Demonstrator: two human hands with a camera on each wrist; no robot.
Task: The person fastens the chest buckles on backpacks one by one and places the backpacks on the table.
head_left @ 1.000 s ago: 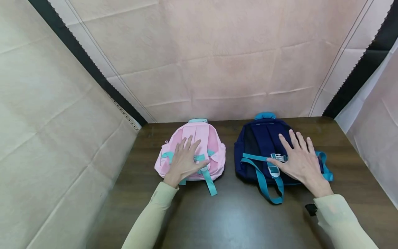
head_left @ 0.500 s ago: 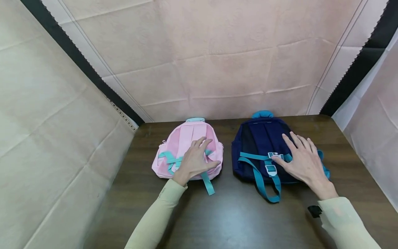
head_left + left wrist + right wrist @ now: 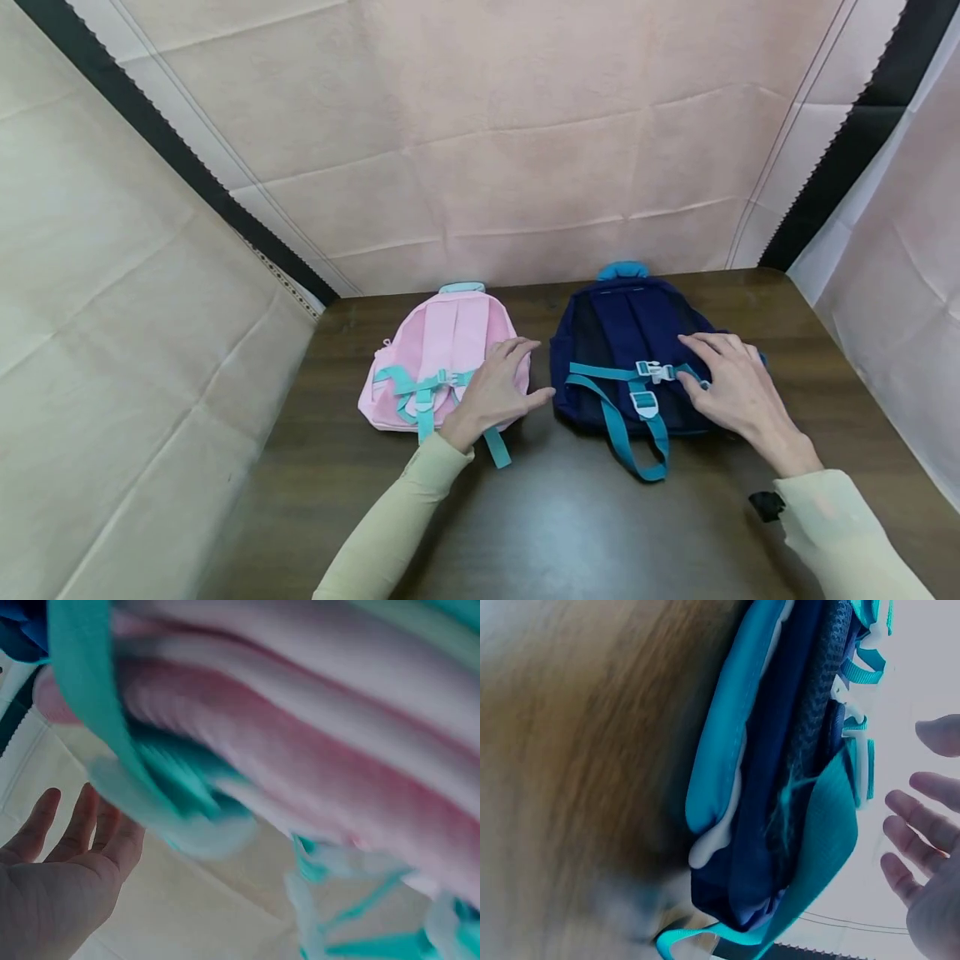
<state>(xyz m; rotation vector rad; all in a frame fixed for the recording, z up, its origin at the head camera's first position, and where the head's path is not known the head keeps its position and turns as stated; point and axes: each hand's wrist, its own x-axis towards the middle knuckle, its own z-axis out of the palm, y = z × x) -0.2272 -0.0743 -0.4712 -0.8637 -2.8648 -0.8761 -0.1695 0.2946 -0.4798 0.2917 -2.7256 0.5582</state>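
A pink backpack (image 3: 438, 333) with turquoise straps (image 3: 424, 396) lies with its strap side up on the left. My left hand (image 3: 497, 392) hovers over its right edge, thumb and fingers spread apart, holding nothing. To the right lies a navy backpack (image 3: 633, 317) with blue straps (image 3: 617, 425) and a white buckle (image 3: 655, 372). Over its right side is my right hand (image 3: 738, 385), fingers bent and thumb apart from them. In the right wrist view the fingers (image 3: 919, 825) show a gap from the navy bag. Left fingers (image 3: 79, 825) look free of the pink bag too.
Both bags lie side by side near the back edge of a dark wooden table (image 3: 540, 517). Pale fabric walls (image 3: 495, 167) stand behind and on both sides. Loose strap ends (image 3: 497, 447) hang toward the front.
My left hand has moved right, from the pink backpack's middle to its right edge. My right hand has shifted slightly right relative to the navy backpack, its fingers more bent. The bags stay put.
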